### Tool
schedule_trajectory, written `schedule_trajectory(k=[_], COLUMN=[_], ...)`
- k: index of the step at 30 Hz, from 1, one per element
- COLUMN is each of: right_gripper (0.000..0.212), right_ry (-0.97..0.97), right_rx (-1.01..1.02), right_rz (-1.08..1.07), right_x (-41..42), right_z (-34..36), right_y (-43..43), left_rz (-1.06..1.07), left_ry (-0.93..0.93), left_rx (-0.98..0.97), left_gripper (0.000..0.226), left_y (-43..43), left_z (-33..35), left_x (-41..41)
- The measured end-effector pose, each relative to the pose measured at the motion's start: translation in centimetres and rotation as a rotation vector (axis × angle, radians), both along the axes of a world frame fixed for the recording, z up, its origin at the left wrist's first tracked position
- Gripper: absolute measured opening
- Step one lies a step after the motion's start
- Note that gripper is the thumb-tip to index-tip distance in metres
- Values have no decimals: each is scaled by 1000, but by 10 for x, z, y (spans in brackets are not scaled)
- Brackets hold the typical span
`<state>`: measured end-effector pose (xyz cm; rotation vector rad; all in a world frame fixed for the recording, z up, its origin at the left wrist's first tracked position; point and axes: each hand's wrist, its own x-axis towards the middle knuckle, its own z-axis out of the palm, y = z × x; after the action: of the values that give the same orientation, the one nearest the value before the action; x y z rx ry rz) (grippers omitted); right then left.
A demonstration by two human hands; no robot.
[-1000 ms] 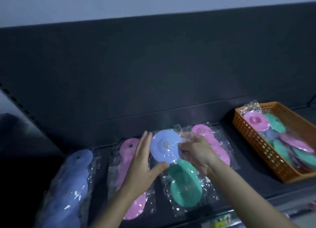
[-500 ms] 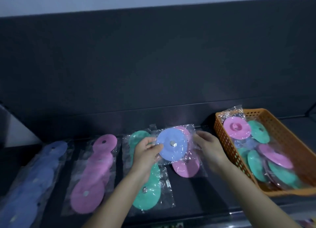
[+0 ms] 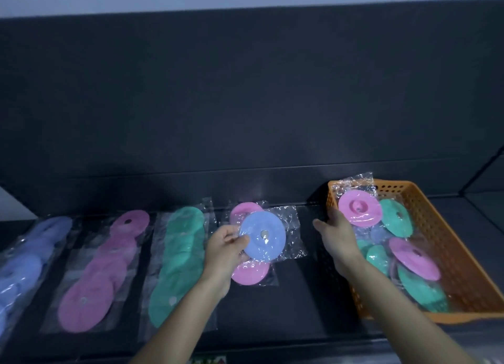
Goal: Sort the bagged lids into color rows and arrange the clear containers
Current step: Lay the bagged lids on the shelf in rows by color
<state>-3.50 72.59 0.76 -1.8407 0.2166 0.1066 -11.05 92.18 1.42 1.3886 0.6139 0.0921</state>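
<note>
Since the right hand let go, the left hand alone pinches the blue bagged lid over the short pink row. Right hand, fingers loose, now at orange basket, 10 o'clock rim.

bare shelf between short pink row and orange basket, lid rows leftward

Bagged blue lid over pink row
</note>
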Motion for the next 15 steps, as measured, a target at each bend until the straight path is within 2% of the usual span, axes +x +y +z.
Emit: schedule_trajectory(k=[5,10,12,15], right_gripper=[57,51,54,48], right_ry=[33,6,-55,-228], right_rx=[29,-21,-173,-454], right_rz=[-36,-112,-84,87], right_x=[12,16,14,6], right_z=[1,8,9,5], right_y=[-35,-48,-50,-45], left_rz=[-24,-96,-115,-153], left_ry=[4,18,22,62], left_rx=[0,29,33,58], left_gripper=[18,19,19,27], left_y=[-16,-34,-41,-52], left_z=[-1,-4,-7,-12], left_x=[12,37,49,70])
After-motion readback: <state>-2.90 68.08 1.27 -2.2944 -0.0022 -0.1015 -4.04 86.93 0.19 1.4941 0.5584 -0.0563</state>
